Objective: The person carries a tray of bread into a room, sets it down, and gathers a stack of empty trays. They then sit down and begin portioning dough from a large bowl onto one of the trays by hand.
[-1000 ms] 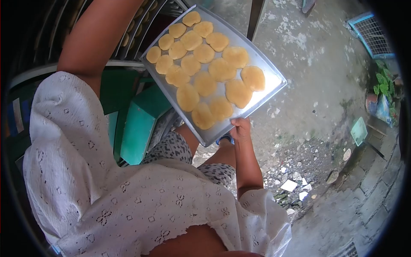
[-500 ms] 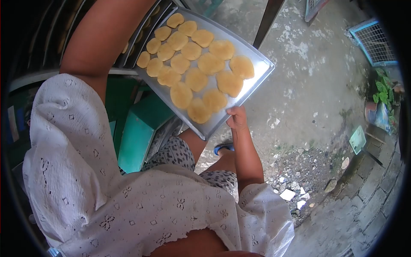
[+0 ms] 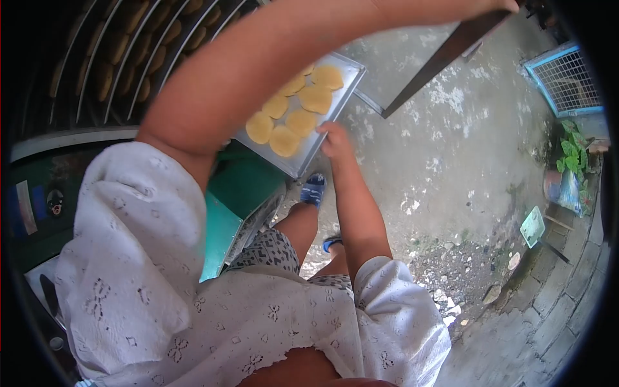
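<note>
A metal baking tray (image 3: 295,169) of flat, round golden breads (image 3: 300,122) is level beside the rack, its far left part hidden behind my left arm. My right hand (image 3: 334,140) grips the tray's near right edge, thumb on the rim. Stretched across the top of the view, my left arm ends with my left hand (image 3: 493,6) at the upper end of a long dark panel (image 3: 445,64). The fingers bend over the panel's edge, and part of that hand is cut off by the frame.
At upper left, a rack (image 3: 106,64) with curved metal bars holds more breads. Below it is a green box-like surface (image 3: 242,187). A blue-framed wire grille (image 3: 566,77), potted plant (image 3: 572,148) and rubble (image 3: 464,264) lie along the right of the concrete floor (image 3: 412,168).
The tray and my right hand have moved left and toward the rack. My left arm has swung from the tray's far side across to the dark panel at upper right.
</note>
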A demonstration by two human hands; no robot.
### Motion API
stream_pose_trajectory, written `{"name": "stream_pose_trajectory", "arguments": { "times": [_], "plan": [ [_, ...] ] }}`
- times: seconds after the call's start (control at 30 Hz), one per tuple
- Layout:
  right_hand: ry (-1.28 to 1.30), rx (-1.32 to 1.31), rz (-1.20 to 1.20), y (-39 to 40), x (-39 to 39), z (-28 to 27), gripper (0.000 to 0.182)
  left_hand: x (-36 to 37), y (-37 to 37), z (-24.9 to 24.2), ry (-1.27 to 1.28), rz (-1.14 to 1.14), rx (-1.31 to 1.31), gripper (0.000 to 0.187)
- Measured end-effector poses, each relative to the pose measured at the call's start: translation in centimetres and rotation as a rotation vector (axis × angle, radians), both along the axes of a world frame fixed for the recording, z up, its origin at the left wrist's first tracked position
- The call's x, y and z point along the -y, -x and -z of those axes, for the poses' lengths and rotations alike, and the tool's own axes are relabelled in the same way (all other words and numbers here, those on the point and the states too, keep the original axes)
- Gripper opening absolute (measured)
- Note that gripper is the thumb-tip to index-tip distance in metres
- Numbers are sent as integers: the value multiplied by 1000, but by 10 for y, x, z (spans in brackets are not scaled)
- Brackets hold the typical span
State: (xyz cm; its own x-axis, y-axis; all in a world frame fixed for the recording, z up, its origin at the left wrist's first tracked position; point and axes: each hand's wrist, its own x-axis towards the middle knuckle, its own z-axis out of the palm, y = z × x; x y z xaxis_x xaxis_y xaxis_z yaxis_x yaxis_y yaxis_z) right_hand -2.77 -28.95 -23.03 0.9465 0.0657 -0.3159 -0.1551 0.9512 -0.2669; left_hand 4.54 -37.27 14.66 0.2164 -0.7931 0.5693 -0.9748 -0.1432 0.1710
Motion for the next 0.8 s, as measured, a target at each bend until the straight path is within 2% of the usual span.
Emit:
{"name": "stream_pose_trajectory", "arguments": {
  "times": [0.03,0.1,0.17,0.27,0.3,0.37,0.53,0.6,0.73,0.8],
  "plan": [
    [-28,-29,18,-20,-14,5,44,-1,4,1,8,-9,8,33],
    [26,-19,-10,-52,-28,-3,45,-3,10,13,39,12,-115,40],
    [124,-12,-50,-37,-58,-14,48,-4,15,22,70,6,-179,45],
    [275,-4,-88,-26,-101,-41,53,-1,26,27,113,-6,-265,39],
    [329,0,-96,-81,-113,-47,55,-2,27,30,182,-7,-248,33],
    [436,0,-109,-87,-110,-55,59,-3,28,29,265,-5,-238,27],
    [664,7,-126,-122,-79,-73,66,-11,27,21,197,52,-204,26],
    [910,67,-373,-119,-66,-87,72,-14,25,20,177,53,-195,27],
    [775,87,-288,-56,-50,-111,67,-14,35,8,115,29,-193,29],
    [767,183,-136,-4,-48,-76,57,-19,38,8,95,-10,-233,33]
  ]
}}
